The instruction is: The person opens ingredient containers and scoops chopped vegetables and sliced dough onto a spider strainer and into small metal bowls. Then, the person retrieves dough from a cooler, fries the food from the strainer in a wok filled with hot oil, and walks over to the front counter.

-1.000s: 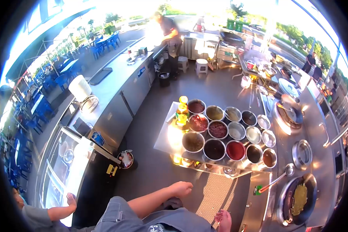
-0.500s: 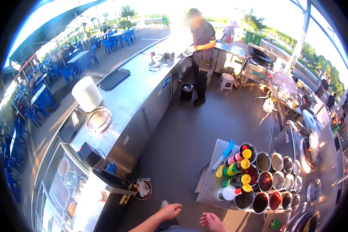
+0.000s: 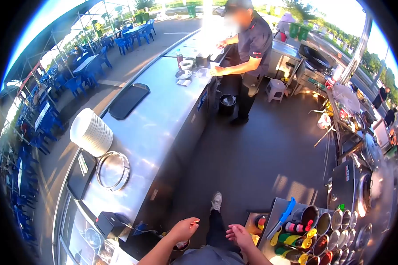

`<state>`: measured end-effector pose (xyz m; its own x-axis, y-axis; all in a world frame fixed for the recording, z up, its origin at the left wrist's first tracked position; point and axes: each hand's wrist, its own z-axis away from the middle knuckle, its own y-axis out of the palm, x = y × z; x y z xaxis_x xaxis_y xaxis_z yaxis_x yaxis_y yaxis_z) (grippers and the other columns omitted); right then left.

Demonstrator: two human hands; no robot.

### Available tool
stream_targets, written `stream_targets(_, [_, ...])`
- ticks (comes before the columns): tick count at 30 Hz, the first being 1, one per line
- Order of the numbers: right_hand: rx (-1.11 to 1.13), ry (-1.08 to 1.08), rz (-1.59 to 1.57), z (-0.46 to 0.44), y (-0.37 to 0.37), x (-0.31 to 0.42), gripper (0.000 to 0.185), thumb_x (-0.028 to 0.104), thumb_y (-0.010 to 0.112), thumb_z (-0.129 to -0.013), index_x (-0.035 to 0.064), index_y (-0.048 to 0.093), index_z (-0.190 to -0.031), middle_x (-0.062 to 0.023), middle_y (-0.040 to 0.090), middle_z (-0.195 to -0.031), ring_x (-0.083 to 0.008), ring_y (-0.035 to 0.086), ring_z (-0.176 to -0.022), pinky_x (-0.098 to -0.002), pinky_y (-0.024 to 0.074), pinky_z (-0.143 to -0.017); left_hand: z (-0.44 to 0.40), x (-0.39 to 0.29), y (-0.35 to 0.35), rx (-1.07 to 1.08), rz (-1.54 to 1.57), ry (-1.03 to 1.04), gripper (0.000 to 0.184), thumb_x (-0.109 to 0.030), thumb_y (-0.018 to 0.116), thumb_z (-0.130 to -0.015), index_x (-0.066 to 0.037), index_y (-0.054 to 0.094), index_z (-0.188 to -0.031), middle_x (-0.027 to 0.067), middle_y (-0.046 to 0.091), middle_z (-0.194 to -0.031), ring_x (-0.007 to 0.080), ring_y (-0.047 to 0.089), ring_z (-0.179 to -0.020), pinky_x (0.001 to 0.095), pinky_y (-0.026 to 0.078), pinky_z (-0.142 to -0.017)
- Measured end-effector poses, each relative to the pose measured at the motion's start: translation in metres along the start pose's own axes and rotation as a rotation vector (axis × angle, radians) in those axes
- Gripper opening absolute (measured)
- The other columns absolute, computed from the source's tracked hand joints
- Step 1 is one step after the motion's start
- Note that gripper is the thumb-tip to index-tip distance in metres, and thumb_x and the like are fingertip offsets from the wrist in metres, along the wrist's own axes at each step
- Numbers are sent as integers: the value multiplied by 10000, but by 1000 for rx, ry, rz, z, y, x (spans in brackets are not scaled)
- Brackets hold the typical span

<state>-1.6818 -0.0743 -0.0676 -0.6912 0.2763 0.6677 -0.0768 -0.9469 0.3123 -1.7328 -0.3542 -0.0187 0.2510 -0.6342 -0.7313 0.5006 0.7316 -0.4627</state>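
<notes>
My left hand hangs in front of my body at the lower middle, its fingers curled in, with nothing visible in it. To its right, my right hand is loosely open, fingers slightly bent and empty. Neither touches anything. Nearest the right hand is the seasoning station, where a blue-bladed knife with a yellow handle lies beside sauce bottles with yellow caps and several metal pots. A bin on the floor is partly hidden behind my left forearm.
A long steel counter runs along the left, bearing stacked white plates, a metal ring and a dark tray. A co-worker stands at its far end near a black bucket and a stool.
My view has moved forward, and one foot now shows ahead. The seasoning station has shifted toward the lower right. The co-worker, nearer now, has a hand lowered to the counter.
</notes>
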Motion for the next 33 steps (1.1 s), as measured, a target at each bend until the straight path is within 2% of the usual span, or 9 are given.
stream_targets(2, [28, 4, 36, -50, 12, 41, 294, 236, 425, -1030, 30, 539, -1205, -107, 632, -1008, -189, 648, -849, -297, 531, -742, -42, 4, -34, -56, -52, 49, 340, -226, 571, -909, -54, 604, -1201, 163, 680, -1014, 276, 667, -913, 355, 512, -834])
stream_targets(4, [60, 18, 43, -99, 21, 93, 293, 237, 433, -1027, 29, 540, -1204, -106, 628, -1009, -183, 645, -849, -298, 529, -747, -86, 0, -71, -69, 93, -140, 329, -201, 571, -913, -38, 603, -1197, 144, 685, -989, 233, 676, -855, 335, 521, -805])
stream_targets(7, [151, -5, 101, -188, 33, 172, 302, 255, 458, -1020, 20, 537, -1192, -94, 625, -1013, -153, 633, -842, -275, 514, -737, -149, -19, -129, -122, 141, -188, 319, -175, 565, -922, -21, 595, -1201, 127, 686, -965, 199, 681, -830, 318, 525, -787])
stream_targets(12, [157, -252, 291, -329, 70, 407, 291, 226, 481, -1008, 33, 512, -1224, -75, 601, -981, -133, 611, -799, -261, 499, -711, -269, -44, -210, -205, 301, -166, 316, -177, 560, -930, -21, 590, -1202, 130, 681, -944, 186, 681, -845, 314, 523, -784])
stream_targets(22, [-234, -738, 243, -620, 118, 742, 315, 260, 526, -975, 29, 501, -1188, -63, 595, -939, -124, 600, -753, -254, 483, -605, -519, -31, -357, -245, 509, -92, 300, -120, 520, -956, 41, 555, -1206, 137, 660, -971, 180, 666, -794, 305, 550, -708])
stream_targets(24, [-224, -637, 187, -617, 147, 793, 267, 283, 536, -976, 47, 538, -1101, -54, 597, -897, -109, 589, -728, -237, 473, -597, -556, -44, -384, -317, 586, -105, 296, -116, 511, -960, 46, 548, -1204, 140, 659, -970, 182, 667, -798, 307, 550, -705])
stream_targets(28, [-116, -637, 295, -654, 172, 814, 228, 256, 521, -984, 57, 555, -1090, -42, 603, -891, -102, 604, -696, -235, 481, -605, -606, -80, -425, -266, 526, -110, 283, -104, 500, -960, 40, 548, -1198, 147, 655, -971, 189, 666, -787, 307, 550, -698])
stream_targets(30, [82, -483, 393, -659, 190, 788, 247, 218, 539, -974, 38, 540, -1143, -56, 600, -923, -109, 612, -718, -236, 486, -621, -639, -86, -432, -258, 555, -111, 277, -104, 503, -958, 35, 557, -1192, 141, 658, -965, 177, 662, -771, 297, 542, -691])
stream_targets(33, [184, -503, 435, -701, 194, 775, 374, 196, 571, -957, 20, 467, -1270, -88, 591, -988, -124, 618, -732, -246, 493, -634, -687, -103, -439, -267, 606, -131, 268, -103, 506, -955, 28, 569, -1181, 137, 664, -957, 164, 659, -759, 286, 534, -684])
